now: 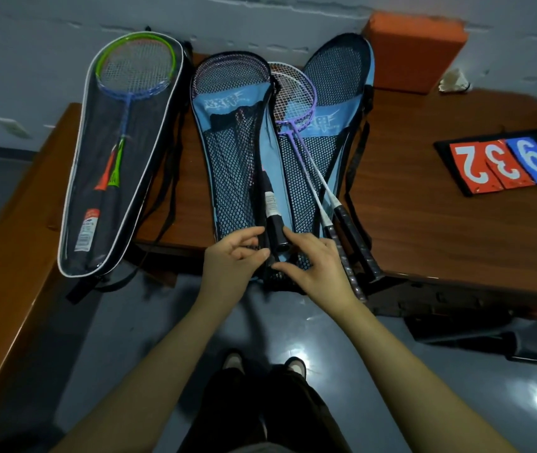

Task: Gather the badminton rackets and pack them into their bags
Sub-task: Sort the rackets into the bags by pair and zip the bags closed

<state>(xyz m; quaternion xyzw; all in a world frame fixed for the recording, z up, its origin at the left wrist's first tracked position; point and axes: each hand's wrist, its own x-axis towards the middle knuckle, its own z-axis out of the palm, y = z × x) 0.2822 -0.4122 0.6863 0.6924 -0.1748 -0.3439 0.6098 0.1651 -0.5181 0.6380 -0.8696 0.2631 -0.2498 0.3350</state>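
Three racket bags lie side by side on the wooden table (424,230). The left black bag (97,191), with a clear front, holds green and blue rackets (134,68). The middle blue mesh bag (227,165) holds rackets, and a black racket handle (273,220) sticks out of its near end. My left hand (231,259) pinches that bag's mesh edge beside the handle. My right hand (316,266) has its index finger and thumb round the handle's butt. Two purple and white rackets (296,103) lie loose on top of the right blue mesh bag (339,76).
An orange block (414,50) stands at the back right against the wall. A flip scoreboard (502,161) lies on the right of the table, with a shuttlecock (453,81) behind it. Black straps hang over the table's near edge. A wooden bench (8,256) runs along the left.
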